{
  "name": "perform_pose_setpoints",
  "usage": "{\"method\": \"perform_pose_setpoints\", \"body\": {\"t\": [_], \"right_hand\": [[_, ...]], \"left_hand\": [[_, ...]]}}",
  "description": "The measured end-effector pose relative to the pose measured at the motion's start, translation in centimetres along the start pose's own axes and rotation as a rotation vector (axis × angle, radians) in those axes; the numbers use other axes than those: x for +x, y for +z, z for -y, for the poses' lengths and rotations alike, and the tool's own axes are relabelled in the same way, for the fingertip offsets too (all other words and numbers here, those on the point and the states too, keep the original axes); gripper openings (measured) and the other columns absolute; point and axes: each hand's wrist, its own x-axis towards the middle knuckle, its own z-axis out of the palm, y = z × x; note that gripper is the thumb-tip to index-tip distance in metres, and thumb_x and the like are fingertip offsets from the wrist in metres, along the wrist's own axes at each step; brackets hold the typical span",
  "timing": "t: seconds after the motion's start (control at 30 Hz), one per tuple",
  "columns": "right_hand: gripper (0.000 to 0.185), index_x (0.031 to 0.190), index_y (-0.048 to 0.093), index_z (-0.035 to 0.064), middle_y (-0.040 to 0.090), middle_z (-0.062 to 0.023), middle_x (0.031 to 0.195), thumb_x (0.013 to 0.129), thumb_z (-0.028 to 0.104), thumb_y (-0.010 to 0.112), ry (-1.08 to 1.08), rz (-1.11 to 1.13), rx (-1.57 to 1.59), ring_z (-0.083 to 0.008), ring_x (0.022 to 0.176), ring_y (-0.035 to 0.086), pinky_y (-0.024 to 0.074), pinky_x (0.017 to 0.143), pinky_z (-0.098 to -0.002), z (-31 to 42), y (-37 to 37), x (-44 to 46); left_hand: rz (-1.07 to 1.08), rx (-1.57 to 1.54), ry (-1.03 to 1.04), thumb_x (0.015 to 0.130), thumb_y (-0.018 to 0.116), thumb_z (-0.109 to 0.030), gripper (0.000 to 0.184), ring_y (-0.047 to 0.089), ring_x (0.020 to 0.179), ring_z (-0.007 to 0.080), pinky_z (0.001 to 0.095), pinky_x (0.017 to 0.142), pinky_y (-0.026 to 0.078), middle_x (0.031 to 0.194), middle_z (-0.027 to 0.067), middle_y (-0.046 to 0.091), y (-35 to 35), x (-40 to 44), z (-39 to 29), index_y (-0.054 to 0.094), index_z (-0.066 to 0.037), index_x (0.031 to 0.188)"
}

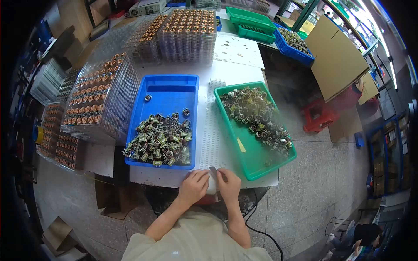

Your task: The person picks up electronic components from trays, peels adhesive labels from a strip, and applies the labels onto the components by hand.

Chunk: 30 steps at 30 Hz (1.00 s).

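Note:
Both my hands are at the near table edge, between the blue tray (169, 79) and the green tray (252, 167). My left hand (193, 187) has its fingers bent and closed at the left side of a white piece (212, 184), which looks like paper or backing. My right hand (229, 185) pinches beside a small dark flat piece (213, 170), perhaps a blade. A long white sheet with rows of small labels (211, 130) runs away from my hands between the trays. The blue tray holds a heap of small wired coil components (161, 139); similar components (250, 106) lie in the green one.
Clear plastic trays of copper-coloured coils (93, 93) are stacked at the left, with more stacks (189, 35) at the back. Further green trays (250, 19) and a blue bin (294, 43) stand behind. A red stool (319, 115) and cardboard (335, 56) are at the right.

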Motion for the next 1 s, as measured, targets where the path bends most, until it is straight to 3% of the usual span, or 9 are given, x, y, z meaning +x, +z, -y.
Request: {"method": "perform_pose_setpoints", "body": {"t": [0.13,0.33,0.83,1.0], "right_hand": [[0.011,0.096,0.073,0.0028,0.074,-0.0140,0.093,0.089,0.011,0.073,0.099,0.035,0.074,-0.0309,0.083,0.072,0.0560,0.074,-0.0365,-0.33,-0.50,-0.03],[0.012,0.096,0.073,0.0022,0.074,-0.0142,0.089,0.086,0.008,0.074,-0.080,-0.024,-0.069,-0.0301,0.079,0.072,0.0558,0.071,-0.0363,-0.27,0.44,-0.16],[0.011,0.095,0.073,0.0010,0.074,-0.0145,0.090,0.088,0.008,0.073,0.048,-0.011,0.047,-0.0282,0.082,0.073,0.0554,0.075,-0.0350,0.17,-0.33,-0.05],[0.011,0.096,0.073,0.0014,0.074,-0.0150,0.090,0.087,0.009,0.073,-0.042,-0.015,-0.025,-0.0306,0.082,0.072,0.0558,0.074,-0.0370,-0.17,0.20,-0.15]], "left_hand": [[-0.007,-0.007,0.000,0.082,0.069,-0.006,0.020,0.066,0.103,0.0284,0.0384,0.086,0.056,0.113,0.0111,0.069,-0.02,-0.05,0.05,0.068,-0.001,0.102],[-0.026,0.006,-0.029,0.083,0.068,-0.006,0.022,0.065,0.104,0.0288,0.0392,0.088,0.055,0.116,0.0110,0.068,-0.02,0.20,-0.18,0.068,-0.001,0.105],[-0.029,-0.011,-0.006,0.081,0.069,-0.003,0.023,0.065,0.103,0.0288,0.0390,0.088,0.055,0.110,0.0100,0.069,-0.22,-0.06,-0.09,0.068,-0.001,0.103],[-0.041,-0.013,-0.010,0.081,0.069,-0.003,0.024,0.065,0.102,0.0292,0.0390,0.087,0.055,0.113,0.0111,0.069,0.05,-0.08,0.06,0.068,0.000,0.105]]}}
